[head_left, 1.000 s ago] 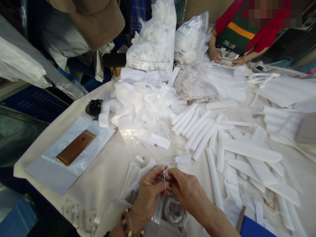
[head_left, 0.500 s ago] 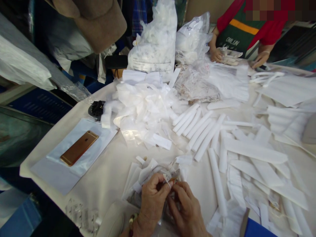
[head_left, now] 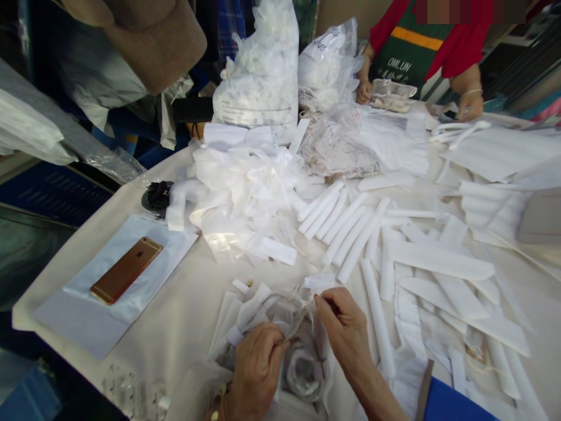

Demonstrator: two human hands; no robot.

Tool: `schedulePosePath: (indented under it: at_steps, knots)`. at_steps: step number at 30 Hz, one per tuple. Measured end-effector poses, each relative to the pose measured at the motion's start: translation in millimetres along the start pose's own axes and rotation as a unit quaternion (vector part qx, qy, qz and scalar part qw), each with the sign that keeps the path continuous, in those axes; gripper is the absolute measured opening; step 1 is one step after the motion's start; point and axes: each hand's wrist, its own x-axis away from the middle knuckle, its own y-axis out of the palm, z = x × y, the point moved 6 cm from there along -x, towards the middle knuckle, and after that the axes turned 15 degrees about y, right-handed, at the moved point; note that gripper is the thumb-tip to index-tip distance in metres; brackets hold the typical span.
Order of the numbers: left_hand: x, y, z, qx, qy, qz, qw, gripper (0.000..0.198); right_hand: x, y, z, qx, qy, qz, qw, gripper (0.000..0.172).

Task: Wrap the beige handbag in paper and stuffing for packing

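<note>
My left hand (head_left: 258,365) is closed, its fingertips pinching what looks like the rim of a clear plastic bag (head_left: 319,336) low in the view. Across the bag, my right hand (head_left: 344,321) pinches the opposite side of the rim between thumb and fingers. A thin whitish edge runs between both hands. Inside the bag lies a round, hollow, silvery-grey coil or wrapped item (head_left: 304,368); its kind cannot be made out. Flat white strips (head_left: 228,318) fan out beside my left hand, and a small gold-coloured piece (head_left: 249,283) sits just beyond them.
A phone (head_left: 127,270) rests on a plastic-covered sheet at left. White rolled tubes (head_left: 350,234) and flat white pieces (head_left: 442,260) spread rightward. Crumpled translucent sheets (head_left: 245,199) and a stuffed bag (head_left: 258,76) stand farther back. A co-worker (head_left: 407,58) handles something across the table. A blue box (head_left: 456,400) is near right.
My hands were together with a thin white strand and something orange at the fingertips; now they are apart, the right farther right and up. The bag's round contents have come into view.
</note>
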Motion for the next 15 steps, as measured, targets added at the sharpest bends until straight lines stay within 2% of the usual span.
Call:
schedulePosePath:
  at_steps: [3, 6, 10, 12, 15]
  knots:
    - [8, -12.8, 15, -0.078, 0.095, -0.055, 0.991, 0.018, -22, 10, 5, 0.047, 0.046, -0.072, 0.995, 0.020]
    - [15, -19.1, 24, -0.111, 0.131, -0.097, 0.980, 0.024, -30, 20, 2, 0.100, 0.043, -0.141, 0.984, 0.014]
    - [16, -20.7, 28, -0.139, 0.150, -0.070, 0.976, 0.026, -30, 31, -7, 0.172, 0.001, -0.220, 0.960, 0.011]
    - [17, -19.5, 29, -0.159, 0.171, -0.054, 0.971, 0.025, -31, 31, -7, 0.203, 0.008, -0.232, 0.951, 0.011]
    - [22, -20.5, 29, -0.183, 0.188, -0.034, 0.964, 0.028, -33, 28, -2, 0.196, 0.022, -0.229, 0.953, 0.021]
